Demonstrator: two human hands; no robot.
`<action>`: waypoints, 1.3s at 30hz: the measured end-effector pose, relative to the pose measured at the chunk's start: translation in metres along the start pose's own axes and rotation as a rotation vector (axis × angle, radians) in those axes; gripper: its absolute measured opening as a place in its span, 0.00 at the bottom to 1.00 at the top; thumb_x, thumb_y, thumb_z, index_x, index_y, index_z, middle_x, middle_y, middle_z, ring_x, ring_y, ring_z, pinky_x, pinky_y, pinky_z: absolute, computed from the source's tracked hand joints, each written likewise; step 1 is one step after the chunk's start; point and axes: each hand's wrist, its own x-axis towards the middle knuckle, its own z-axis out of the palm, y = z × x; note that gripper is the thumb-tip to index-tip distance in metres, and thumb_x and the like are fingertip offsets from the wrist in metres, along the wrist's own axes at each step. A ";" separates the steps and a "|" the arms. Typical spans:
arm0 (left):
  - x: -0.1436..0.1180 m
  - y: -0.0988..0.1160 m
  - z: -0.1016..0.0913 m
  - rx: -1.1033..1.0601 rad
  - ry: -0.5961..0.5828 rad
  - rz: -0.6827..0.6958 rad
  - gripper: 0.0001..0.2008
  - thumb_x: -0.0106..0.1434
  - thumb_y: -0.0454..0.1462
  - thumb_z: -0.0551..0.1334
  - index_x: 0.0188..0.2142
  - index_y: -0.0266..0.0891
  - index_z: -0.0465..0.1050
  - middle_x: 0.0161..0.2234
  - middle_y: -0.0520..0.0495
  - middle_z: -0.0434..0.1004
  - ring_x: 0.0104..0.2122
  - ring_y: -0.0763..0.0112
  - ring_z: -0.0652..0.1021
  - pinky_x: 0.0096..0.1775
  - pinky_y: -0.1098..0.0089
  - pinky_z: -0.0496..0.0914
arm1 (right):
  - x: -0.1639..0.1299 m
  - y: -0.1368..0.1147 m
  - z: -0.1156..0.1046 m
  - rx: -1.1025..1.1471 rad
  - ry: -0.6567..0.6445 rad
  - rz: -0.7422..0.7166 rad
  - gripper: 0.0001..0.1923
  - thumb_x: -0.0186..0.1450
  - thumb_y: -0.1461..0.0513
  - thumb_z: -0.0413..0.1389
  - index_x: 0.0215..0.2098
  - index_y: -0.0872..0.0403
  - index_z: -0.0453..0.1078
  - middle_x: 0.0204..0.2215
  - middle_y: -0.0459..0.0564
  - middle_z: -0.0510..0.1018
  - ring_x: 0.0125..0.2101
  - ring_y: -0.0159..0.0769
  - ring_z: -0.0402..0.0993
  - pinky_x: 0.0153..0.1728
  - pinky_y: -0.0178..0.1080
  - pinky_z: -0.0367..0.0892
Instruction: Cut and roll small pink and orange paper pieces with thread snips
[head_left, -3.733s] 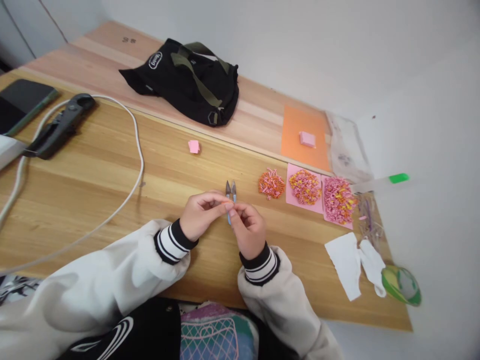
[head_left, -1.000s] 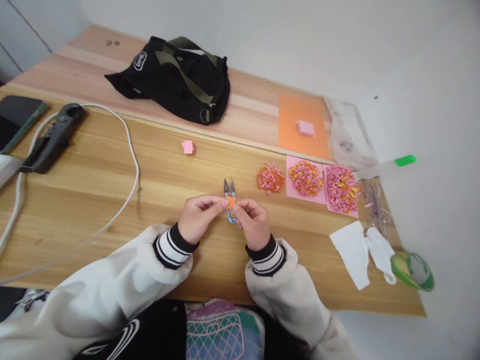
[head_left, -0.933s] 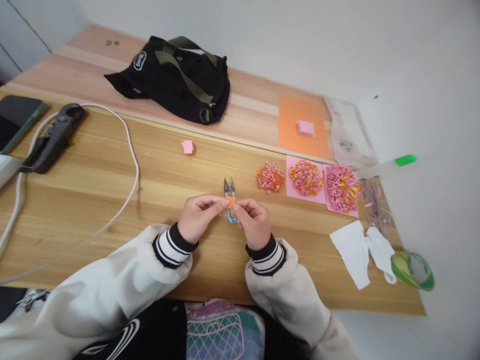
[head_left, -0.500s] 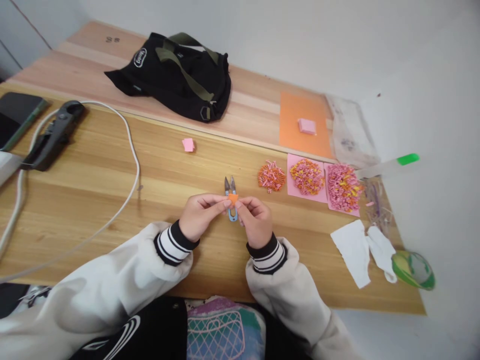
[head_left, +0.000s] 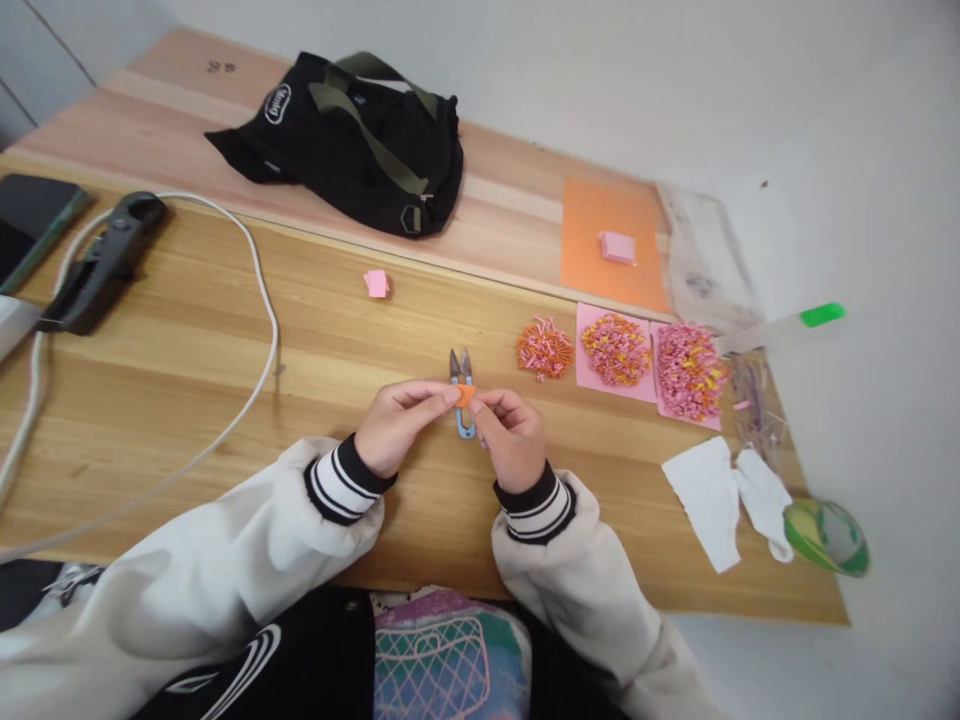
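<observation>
Orange paper piece [head_left: 466, 395] pinched between both hands, just above the wooden desk [head_left: 225, 400]. Left hand [head_left: 397, 425] closed on its left edge with thumb and forefinger; right hand [head_left: 510, 440] closed on its right edge the same way. Fingertips of both hands nearly touching over the piece. Too small to tell the fold state.

Thread snips [head_left: 462, 390] with blue handle flat on the desk directly behind the hands, blades pointing away, handle loop partly hidden by the fingers. Not held.

Right of the snips, in a row: loose pile of orange-pink paper bits [head_left: 544, 348] on bare wood, then a pile on a pink sheet [head_left: 585, 372], then a pinker pile [head_left: 686, 370] on a second pink sheet, the two sheets touching.

Behind those: orange sheet [head_left: 592, 215] with a small pink stack [head_left: 617, 247] on it. Single pink scrap [head_left: 376, 283] alone, mid-desk.

Near right: white paper scraps [head_left: 709, 500], green tape roll [head_left: 825, 537] at the desk corner.

Far left: black bag [head_left: 352, 140], white cable [head_left: 255, 330], black tool [head_left: 101, 262], phone [head_left: 30, 220] at frame edge.
</observation>
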 end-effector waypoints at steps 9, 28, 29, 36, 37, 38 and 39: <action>0.000 0.001 0.001 0.025 0.041 0.013 0.08 0.44 0.39 0.68 0.22 0.37 0.77 0.23 0.48 0.78 0.24 0.73 0.73 0.32 0.71 0.68 | -0.002 0.002 0.000 -0.057 -0.019 -0.015 0.09 0.52 0.58 0.57 0.23 0.56 0.66 0.12 0.39 0.64 0.13 0.22 0.53 0.15 0.29 0.50; -0.001 0.002 0.001 0.123 -0.013 0.036 0.11 0.44 0.39 0.69 0.28 0.38 0.78 0.31 0.46 0.80 0.34 0.65 0.78 0.42 0.65 0.71 | -0.001 0.004 -0.002 -0.058 0.018 -0.051 0.09 0.52 0.58 0.57 0.24 0.56 0.66 0.12 0.39 0.64 0.13 0.22 0.55 0.15 0.30 0.53; -0.001 0.001 0.001 0.119 -0.013 0.027 0.11 0.44 0.39 0.69 0.28 0.38 0.78 0.30 0.46 0.80 0.34 0.65 0.78 0.42 0.64 0.71 | -0.001 0.004 -0.002 -0.071 0.020 -0.056 0.08 0.53 0.58 0.57 0.25 0.56 0.66 0.13 0.39 0.65 0.13 0.23 0.55 0.15 0.30 0.54; -0.001 0.003 0.002 0.070 0.006 0.028 0.09 0.44 0.39 0.69 0.25 0.38 0.78 0.28 0.47 0.80 0.32 0.67 0.77 0.41 0.66 0.70 | -0.004 0.004 -0.002 -0.143 0.024 -0.121 0.06 0.54 0.60 0.56 0.25 0.56 0.67 0.17 0.42 0.69 0.17 0.25 0.60 0.19 0.31 0.59; -0.001 0.003 0.003 0.071 0.010 0.035 0.08 0.44 0.39 0.69 0.25 0.38 0.78 0.28 0.47 0.80 0.31 0.67 0.77 0.41 0.66 0.70 | -0.004 0.003 -0.002 -0.150 0.022 -0.122 0.06 0.54 0.60 0.56 0.25 0.56 0.67 0.16 0.42 0.68 0.17 0.25 0.59 0.19 0.31 0.58; -0.001 0.004 0.003 0.070 0.011 0.040 0.08 0.44 0.39 0.68 0.24 0.38 0.77 0.27 0.47 0.80 0.31 0.68 0.77 0.40 0.66 0.70 | -0.004 0.003 -0.002 -0.153 0.020 -0.122 0.06 0.54 0.60 0.56 0.25 0.56 0.67 0.16 0.42 0.68 0.17 0.25 0.59 0.19 0.31 0.58; -0.001 0.004 0.003 0.069 0.013 0.045 0.08 0.44 0.39 0.68 0.24 0.38 0.77 0.27 0.48 0.79 0.30 0.69 0.77 0.40 0.66 0.70 | -0.004 0.002 -0.002 -0.151 0.017 -0.122 0.07 0.54 0.59 0.56 0.24 0.56 0.67 0.16 0.42 0.68 0.17 0.25 0.59 0.19 0.31 0.58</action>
